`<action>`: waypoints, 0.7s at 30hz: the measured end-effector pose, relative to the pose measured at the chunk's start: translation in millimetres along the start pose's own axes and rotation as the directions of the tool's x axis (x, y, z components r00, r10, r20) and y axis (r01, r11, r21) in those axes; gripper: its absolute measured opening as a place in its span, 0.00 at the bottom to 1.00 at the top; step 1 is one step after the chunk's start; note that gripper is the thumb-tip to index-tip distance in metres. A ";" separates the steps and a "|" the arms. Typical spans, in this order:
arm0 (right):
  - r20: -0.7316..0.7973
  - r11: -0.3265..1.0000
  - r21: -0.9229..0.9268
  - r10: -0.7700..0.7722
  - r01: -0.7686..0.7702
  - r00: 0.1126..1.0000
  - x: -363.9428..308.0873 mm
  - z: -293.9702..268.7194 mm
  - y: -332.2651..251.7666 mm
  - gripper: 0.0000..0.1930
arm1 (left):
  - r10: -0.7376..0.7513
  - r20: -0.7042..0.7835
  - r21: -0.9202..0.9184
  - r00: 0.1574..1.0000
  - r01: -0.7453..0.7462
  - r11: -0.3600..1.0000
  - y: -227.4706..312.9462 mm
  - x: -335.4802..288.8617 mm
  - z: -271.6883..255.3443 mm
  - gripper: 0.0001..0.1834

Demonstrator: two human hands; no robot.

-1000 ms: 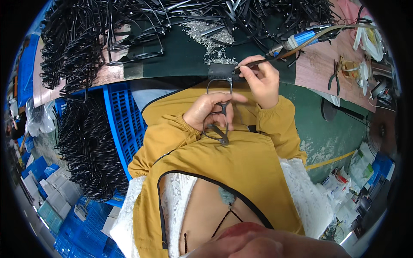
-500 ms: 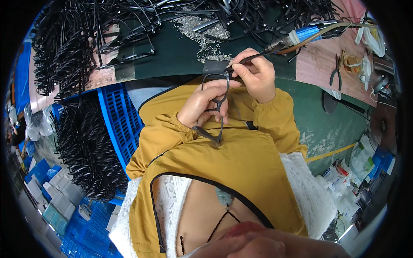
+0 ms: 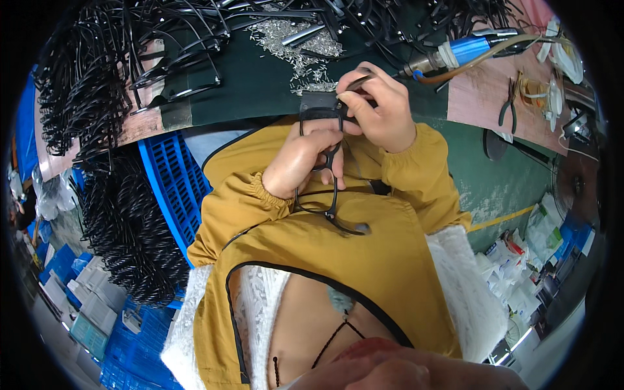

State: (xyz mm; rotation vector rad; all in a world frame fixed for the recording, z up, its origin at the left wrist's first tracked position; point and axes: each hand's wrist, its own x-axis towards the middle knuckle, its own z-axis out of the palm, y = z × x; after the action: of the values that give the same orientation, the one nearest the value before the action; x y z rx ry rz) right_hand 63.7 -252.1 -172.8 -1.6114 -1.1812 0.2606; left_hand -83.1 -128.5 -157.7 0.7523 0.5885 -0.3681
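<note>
A black eyeglass frame (image 3: 335, 187) is in front of my chest, its rims lined up toward me. My left hand (image 3: 289, 162) is closed around it, thumb on top near the bridge and fingers passing behind the rims. At the frame's far end, my right hand (image 3: 385, 112) pinches a black temple (image 3: 359, 82) close to the hinge. The hinge itself is mostly covered by my fingertips. From the near end, the other temple sticks out to the right over my mustard smock (image 3: 390, 260). Just beyond my hands, a small dark block (image 3: 318, 104) sits at the table edge.
Small metal pins (image 3: 318, 45) are heaped on the green table mat (image 3: 253, 71). Black glasses parts (image 3: 84, 84) crowd the left; more fill a blue crate (image 3: 172, 172) below. To the right lie a blue-handled power tool (image 3: 469, 49) with a hose and pliers (image 3: 507, 110).
The temple in my right hand has swung from pointing far right to lying within my fingers. The near temple has turned from the left side to the right. The view has shifted slightly.
</note>
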 end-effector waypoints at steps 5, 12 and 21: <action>0.071 0.987 -0.148 -0.061 0.071 0.996 5.3 -4.1 4.1 0.10 | -0.027 -0.003 -0.086 1.000 0.027 0.996 1.6 0.2 2.8 0.19; -0.285 0.975 -0.151 -0.198 0.160 0.938 -11.2 -27.5 -19.5 0.04 | 0.054 0.013 -0.005 0.998 -0.054 0.999 13.5 -14.5 -1.0 0.23; -0.713 0.920 0.319 0.076 0.226 0.697 23.2 -88.7 71.4 0.25 | 0.321 -0.004 0.048 0.947 -0.321 0.946 21.8 -2.3 8.1 0.34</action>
State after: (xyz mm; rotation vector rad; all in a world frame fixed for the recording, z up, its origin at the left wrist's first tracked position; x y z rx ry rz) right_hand 174.5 -283.9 -187.2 -1.1250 -0.5267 -0.1899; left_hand -70.8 -119.3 -140.0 0.8809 0.4592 -0.0757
